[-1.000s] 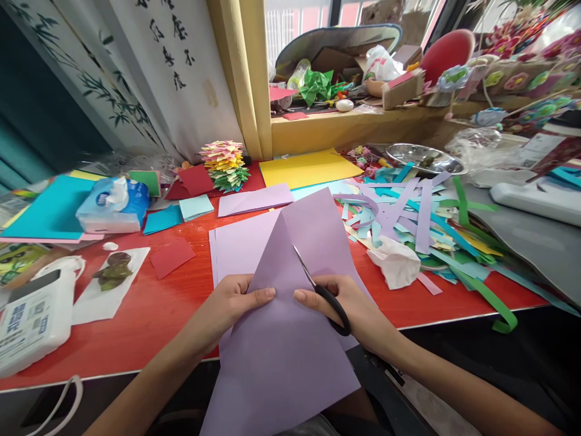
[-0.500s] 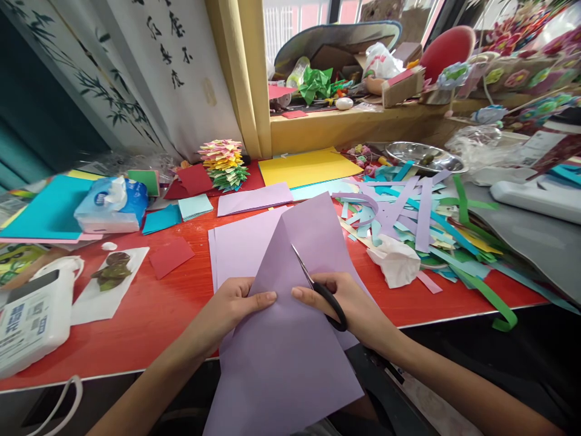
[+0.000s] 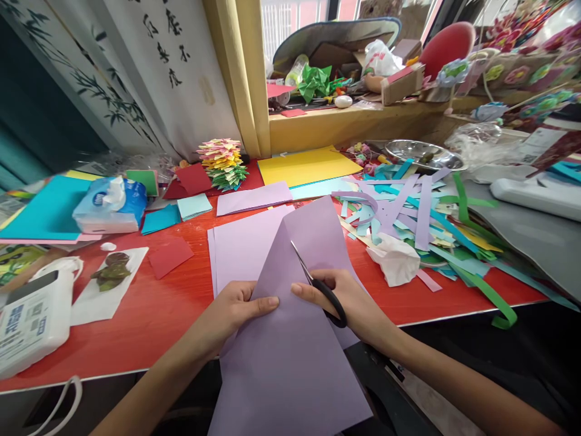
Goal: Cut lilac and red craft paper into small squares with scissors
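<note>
A large purple sheet [image 3: 290, 363] is held over the table's front edge, its upper part folded to a slanting crease and its lower part hanging down. My left hand [image 3: 245, 306] pinches it near the left side, thumb on top. Closed round the black handle of the scissors [image 3: 333, 301], my right hand [image 3: 349, 306] also rests its thumb near the sheet. The metal blades point up and left over the purple paper. More purple sheets [image 3: 240, 242] lie flat behind my left hand.
Paper strips [image 3: 399, 212] and a crumpled tissue [image 3: 394, 259] are heaped at the right. A blue tissue pack [image 3: 111, 204], a red square [image 3: 170, 257] and a white device [image 3: 31, 321] are on the left. Yellow sheets [image 3: 308, 166] and a layered paper stack [image 3: 223, 163] sit behind.
The lower part of the purple sheet has swung slightly right. My left hand has shifted a little to the right and down; my right hand is nearly unchanged.
</note>
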`<action>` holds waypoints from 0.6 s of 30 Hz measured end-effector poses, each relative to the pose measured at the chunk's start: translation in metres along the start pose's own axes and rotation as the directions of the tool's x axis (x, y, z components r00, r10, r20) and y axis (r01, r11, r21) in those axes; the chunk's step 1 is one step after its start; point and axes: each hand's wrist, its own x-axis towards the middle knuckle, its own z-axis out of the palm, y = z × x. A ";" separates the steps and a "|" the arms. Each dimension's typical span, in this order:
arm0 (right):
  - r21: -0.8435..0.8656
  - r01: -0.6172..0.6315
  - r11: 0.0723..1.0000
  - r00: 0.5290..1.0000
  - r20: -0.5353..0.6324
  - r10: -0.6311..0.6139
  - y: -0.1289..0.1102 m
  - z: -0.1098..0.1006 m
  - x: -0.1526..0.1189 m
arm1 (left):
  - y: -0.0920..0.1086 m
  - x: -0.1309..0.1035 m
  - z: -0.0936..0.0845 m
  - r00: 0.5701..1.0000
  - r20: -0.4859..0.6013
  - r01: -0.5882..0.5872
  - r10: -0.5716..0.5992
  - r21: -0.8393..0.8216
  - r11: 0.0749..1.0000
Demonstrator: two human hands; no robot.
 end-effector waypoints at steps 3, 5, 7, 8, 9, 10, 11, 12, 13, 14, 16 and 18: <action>0.003 0.011 1.000 1.000 0.010 -0.011 0.000 -0.001 0.000 | 0.000 -0.001 0.000 1.000 0.000 0.002 -0.002 -0.002 1.000; 0.010 0.012 1.000 1.000 0.019 -0.013 0.000 -0.001 0.000 | 0.000 -0.001 0.000 1.000 0.006 0.002 -0.002 -0.002 1.000; 0.018 0.009 1.000 1.000 0.030 -0.010 -0.001 -0.001 0.000 | 0.000 -0.001 0.000 1.000 0.013 0.009 -0.009 -0.004 1.000; 0.022 0.007 1.000 0.999 0.035 -0.008 -0.002 -0.001 0.000 | 0.000 -0.001 0.000 1.000 0.014 0.014 -0.014 -0.006 1.000; 0.026 0.005 1.000 0.999 0.038 -0.006 -0.002 -0.001 0.000 | 0.000 -0.001 0.000 1.000 0.014 0.016 -0.016 -0.008 1.000; 0.027 0.002 1.000 0.999 0.041 -0.003 -0.002 -0.001 0.001 | 0.001 -0.001 0.000 1.000 0.013 0.016 -0.016 -0.010 1.000; 0.027 0.001 1.000 0.999 0.041 -0.002 -0.002 -0.001 0.001 | 0.001 -0.001 0.000 1.000 0.012 0.016 -0.016 -0.011 1.000; 0.027 0.003 1.000 0.999 0.039 -0.004 -0.002 -0.001 0.001 | 0.001 -0.001 0.000 1.000 0.014 0.015 -0.015 -0.011 1.000; 0.027 0.007 1.000 0.999 0.035 -0.008 -0.002 -0.001 0.001 | 0.001 -0.001 0.000 1.000 0.016 0.015 -0.014 -0.010 1.000; 0.026 0.014 1.000 0.999 0.031 -0.015 -0.002 -0.001 0.001 | 0.000 -0.001 0.000 1.000 0.019 0.016 -0.016 -0.007 1.000; 0.015 0.034 0.999 0.999 0.016 -0.034 -0.001 -0.001 0.002 | 0.000 -0.001 0.000 0.999 0.029 0.019 -0.019 -0.001 1.000; -0.007 0.051 0.999 0.999 0.001 -0.051 -0.002 0.000 0.002 | -0.002 0.000 0.000 0.999 0.039 0.017 -0.017 -0.001 1.000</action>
